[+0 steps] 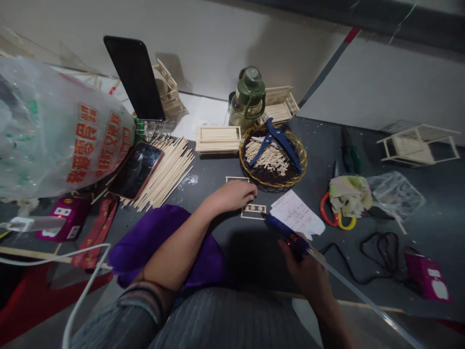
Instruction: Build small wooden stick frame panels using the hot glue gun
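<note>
My right hand (307,271) is wrapped around a dark blue hot glue gun (286,230), which has a small red light on it. From its rear a long clear glue stick (366,300) runs toward the lower right. The nozzle points at the near end of a small flat frame of thin wooden sticks (254,217) lying on the dark table. My left hand (234,196) rests over the middle of this frame, fingers curled and pressed down on it. That hand hides part of the frame; its far end shows beyond the knuckles.
Behind the frame stands a yellow-rimmed basket (304,160) with short stick pieces and a blue cutter (286,145). Nearby are a handwritten paper (298,213), scissors (347,222), a black cord (381,257), long sticks (170,169), phones (136,169), a green bottle (249,97) and a plastic bag (61,131).
</note>
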Demonstrator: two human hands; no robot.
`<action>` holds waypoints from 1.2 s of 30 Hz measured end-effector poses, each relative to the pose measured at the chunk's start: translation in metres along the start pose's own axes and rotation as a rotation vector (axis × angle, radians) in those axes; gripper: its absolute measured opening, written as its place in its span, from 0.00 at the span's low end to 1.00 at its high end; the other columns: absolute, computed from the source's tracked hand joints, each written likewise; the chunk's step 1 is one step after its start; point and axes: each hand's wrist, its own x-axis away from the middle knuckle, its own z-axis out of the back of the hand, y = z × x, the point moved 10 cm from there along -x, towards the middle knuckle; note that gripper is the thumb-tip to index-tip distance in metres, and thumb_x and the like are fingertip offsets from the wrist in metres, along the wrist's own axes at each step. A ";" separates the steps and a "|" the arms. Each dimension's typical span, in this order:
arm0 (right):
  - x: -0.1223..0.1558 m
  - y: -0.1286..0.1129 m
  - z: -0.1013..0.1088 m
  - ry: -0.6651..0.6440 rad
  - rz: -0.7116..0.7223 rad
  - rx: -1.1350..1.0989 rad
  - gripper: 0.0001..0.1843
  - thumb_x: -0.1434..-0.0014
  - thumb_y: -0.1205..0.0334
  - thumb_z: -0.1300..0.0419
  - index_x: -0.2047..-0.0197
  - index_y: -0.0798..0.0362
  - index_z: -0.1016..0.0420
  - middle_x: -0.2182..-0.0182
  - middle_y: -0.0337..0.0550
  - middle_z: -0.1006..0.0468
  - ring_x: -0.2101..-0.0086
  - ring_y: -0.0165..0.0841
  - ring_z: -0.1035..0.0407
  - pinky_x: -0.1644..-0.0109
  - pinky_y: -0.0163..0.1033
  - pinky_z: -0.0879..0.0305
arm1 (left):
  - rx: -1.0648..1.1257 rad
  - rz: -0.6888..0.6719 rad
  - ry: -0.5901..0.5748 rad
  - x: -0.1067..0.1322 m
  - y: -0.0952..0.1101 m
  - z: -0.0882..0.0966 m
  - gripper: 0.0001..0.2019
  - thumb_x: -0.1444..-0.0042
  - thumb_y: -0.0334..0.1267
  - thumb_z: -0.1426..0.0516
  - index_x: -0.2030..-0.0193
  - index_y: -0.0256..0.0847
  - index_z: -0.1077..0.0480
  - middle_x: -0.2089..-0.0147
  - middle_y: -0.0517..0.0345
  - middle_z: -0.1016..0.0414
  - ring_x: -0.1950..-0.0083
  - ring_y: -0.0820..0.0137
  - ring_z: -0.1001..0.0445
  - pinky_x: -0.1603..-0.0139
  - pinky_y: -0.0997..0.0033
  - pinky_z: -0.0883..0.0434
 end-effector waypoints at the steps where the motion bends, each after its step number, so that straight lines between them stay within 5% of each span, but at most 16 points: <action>1: 0.000 0.001 -0.001 -0.012 -0.003 -0.004 0.18 0.34 0.48 0.47 0.60 0.54 0.26 0.73 0.46 0.20 0.78 0.36 0.26 0.75 0.35 0.35 | -0.001 -0.004 0.002 0.000 0.000 -0.001 0.10 0.38 0.33 0.50 0.57 0.40 0.28 0.57 0.54 0.22 0.57 0.66 0.26 0.59 0.70 0.34; 36: -0.004 -0.007 -0.019 -0.036 0.032 -0.063 0.18 0.34 0.48 0.47 0.59 0.55 0.26 0.72 0.47 0.18 0.75 0.38 0.23 0.72 0.37 0.32 | 0.024 -0.007 0.000 -0.001 0.000 -0.001 0.11 0.38 0.32 0.50 0.56 0.42 0.27 0.56 0.55 0.22 0.56 0.66 0.26 0.58 0.71 0.34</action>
